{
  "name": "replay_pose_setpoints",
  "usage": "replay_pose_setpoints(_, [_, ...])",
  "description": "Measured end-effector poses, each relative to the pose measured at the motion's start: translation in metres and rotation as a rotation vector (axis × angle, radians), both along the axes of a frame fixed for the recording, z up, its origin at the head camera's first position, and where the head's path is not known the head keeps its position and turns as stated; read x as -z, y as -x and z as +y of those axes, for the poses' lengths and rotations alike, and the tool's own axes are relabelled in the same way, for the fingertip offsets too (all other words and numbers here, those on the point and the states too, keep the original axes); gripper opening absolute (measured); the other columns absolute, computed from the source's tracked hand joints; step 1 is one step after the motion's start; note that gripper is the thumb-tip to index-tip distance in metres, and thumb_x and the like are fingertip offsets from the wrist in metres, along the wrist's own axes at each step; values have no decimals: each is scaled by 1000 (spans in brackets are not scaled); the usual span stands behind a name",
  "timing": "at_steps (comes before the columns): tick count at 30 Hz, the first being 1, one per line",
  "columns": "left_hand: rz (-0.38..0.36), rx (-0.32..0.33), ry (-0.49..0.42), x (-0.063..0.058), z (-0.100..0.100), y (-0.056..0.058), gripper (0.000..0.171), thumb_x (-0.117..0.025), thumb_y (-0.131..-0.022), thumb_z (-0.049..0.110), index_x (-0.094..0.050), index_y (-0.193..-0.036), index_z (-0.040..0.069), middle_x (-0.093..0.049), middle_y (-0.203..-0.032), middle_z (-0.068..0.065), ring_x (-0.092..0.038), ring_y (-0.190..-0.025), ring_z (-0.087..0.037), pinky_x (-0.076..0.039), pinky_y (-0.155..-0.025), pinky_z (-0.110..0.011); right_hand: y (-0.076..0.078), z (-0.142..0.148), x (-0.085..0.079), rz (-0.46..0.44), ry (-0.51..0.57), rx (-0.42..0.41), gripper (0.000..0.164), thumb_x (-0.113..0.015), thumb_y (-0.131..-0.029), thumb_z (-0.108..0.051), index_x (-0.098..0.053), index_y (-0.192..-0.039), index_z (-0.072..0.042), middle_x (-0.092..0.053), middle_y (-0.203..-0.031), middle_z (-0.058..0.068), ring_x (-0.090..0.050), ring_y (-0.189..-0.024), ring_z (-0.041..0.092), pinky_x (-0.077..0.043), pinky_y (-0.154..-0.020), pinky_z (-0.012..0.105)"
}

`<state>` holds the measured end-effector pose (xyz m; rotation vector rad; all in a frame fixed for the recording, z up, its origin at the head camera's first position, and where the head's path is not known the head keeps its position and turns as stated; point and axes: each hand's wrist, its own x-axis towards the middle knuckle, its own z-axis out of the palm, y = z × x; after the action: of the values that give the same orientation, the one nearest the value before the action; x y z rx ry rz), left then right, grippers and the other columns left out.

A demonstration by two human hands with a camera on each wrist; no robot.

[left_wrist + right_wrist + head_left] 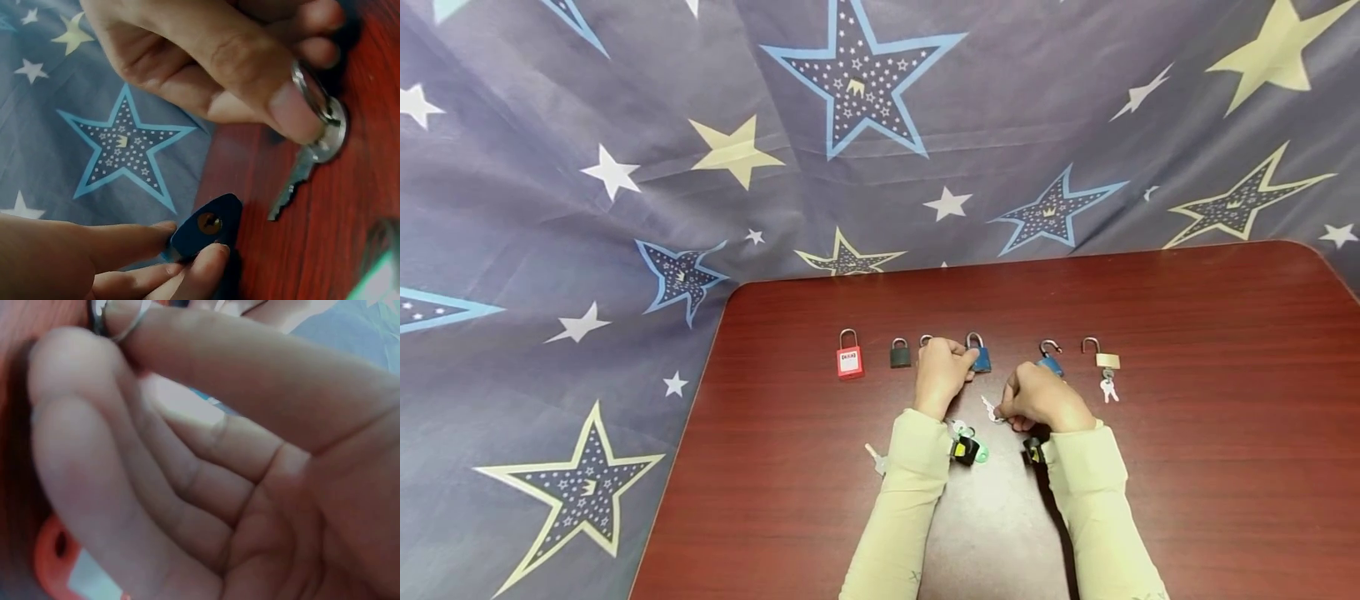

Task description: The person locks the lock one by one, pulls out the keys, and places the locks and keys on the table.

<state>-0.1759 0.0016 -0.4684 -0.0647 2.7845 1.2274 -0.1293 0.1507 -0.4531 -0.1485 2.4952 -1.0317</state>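
Note:
In the head view my left hand (942, 373) pinches a blue padlock (981, 360) between fingers and thumb, its shackle pointing away from me. The left wrist view shows the keyhole in the padlock's base (210, 223) facing the other hand. A silver key (294, 181) on a ring is pinched between thumb and finger of my right hand (1036, 397). Its blade points toward the keyhole, and a gap separates the two. In the right wrist view the ring (128, 325) shows at the thumb tip; the other fingers are curled.
A red padlock (850, 362), a dark padlock (900, 354) and one mostly hidden padlock lie left. To the right are an open blue padlock (1051, 360) and an open brass padlock (1107, 361) with keys (1108, 388). A loose key (878, 460) and a green tag (982, 454) lie nearer me.

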Motion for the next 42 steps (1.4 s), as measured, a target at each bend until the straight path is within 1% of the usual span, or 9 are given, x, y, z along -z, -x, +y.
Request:
replay_pose_setpoints(5, [10, 8, 23, 1, 1, 0, 17, -65, -82, 29, -68, -80, 12, -58, -53, 8, -52, -46, 1, -46, -78, -30, 1, -1, -1, 5, -12, -12, 17, -71, -71, -12, -61, -59, -6, -56, -51, 3, -56, -47, 15, -46, -49, 27])
replay_pose_setpoints(9, [33, -21, -4, 3, 0, 1, 17, -67, -81, 27, -67, -83, 10, -59, -55, 8, -51, -44, 2, -47, -77, -28, 2, -2, -2, 19, -8, -32, 17, -72, -71, -13, -61, -60, -7, -56, -51, 3, -56, -47, 15, -46, -49, 27])
replay_pose_setpoints(16, [52, -24, -15, 4, -2, 2, 17, -67, -80, 24, -66, -88, 9, -59, -57, 9, -51, -42, 1, -48, -78, -29, 3, -1, -5, -17, 36, -33, 15, -70, -74, -13, -62, -63, -6, -56, -53, 3, -56, -49, 15, -48, -51, 28])
replay_pose_setpoints(23, [88, -16, -10, 3, -2, 0, 15, -67, -80, 19, -64, -89, 6, -58, -56, 10, -50, -42, 2, -48, -75, -28, 2, 4, -10, 43, 95, -43, 16, -66, -78, -14, -61, -66, -4, -56, -54, 4, -55, -49, 16, -47, -50, 29])
replay_pose_setpoints(27, [107, -25, 22, 0, -4, 1, 14, -67, -80, 21, -67, -87, 9, -58, -57, 12, -55, -53, -3, -48, -74, -29, 1, 6, -14, 92, 100, -4, 17, -65, -80, -17, -60, -69, -5, -56, -56, 4, -55, -51, 18, -46, -49, 29])
replay_pose_setpoints(30, [131, -34, 41, -3, -5, 1, 12, -66, -80, 23, -67, -85, 12, -58, -57, 13, -56, -60, -7, -47, -72, -29, -1, 8, -18, 143, 94, 57, 19, -64, -82, -22, -60, -71, -7, -58, -59, 4, -56, -51, 20, -46, -47, 31])
replay_pose_setpoints(34, [167, -41, -18, -9, -5, 1, 11, -65, -82, 21, -67, -88, 11, -61, -63, 11, -56, -61, -3, -46, -68, -26, -3, 13, -23, 220, 95, 156, 21, -63, -84, -27, -62, -77, -7, -60, -63, 2, -58, -56, 20, -46, -48, 32])
replay_pose_setpoints(39, [237, -56, -92, -16, -3, 0, 13, -63, -83, 18, -67, -91, 9, -64, -73, 8, -57, -64, 2, -46, -68, -21, -4, 23, -26, 314, 86, 263, 20, -63, -85, -26, -65, -82, -6, -62, -65, 1, -60, -60, 17, -46, -56, 31])
replay_pose_setpoints(42, [257, -68, -117, -19, -2, -1, 13, -64, -82, 19, -67, -91, 10, -64, -73, 8, -57, -63, 2, -46, -65, -19, -4, 29, -30, 371, 61, 308, 24, -62, -85, -32, -66, -83, -10, -61, -64, -1, -59, -60, 15, -45, -62, 32])
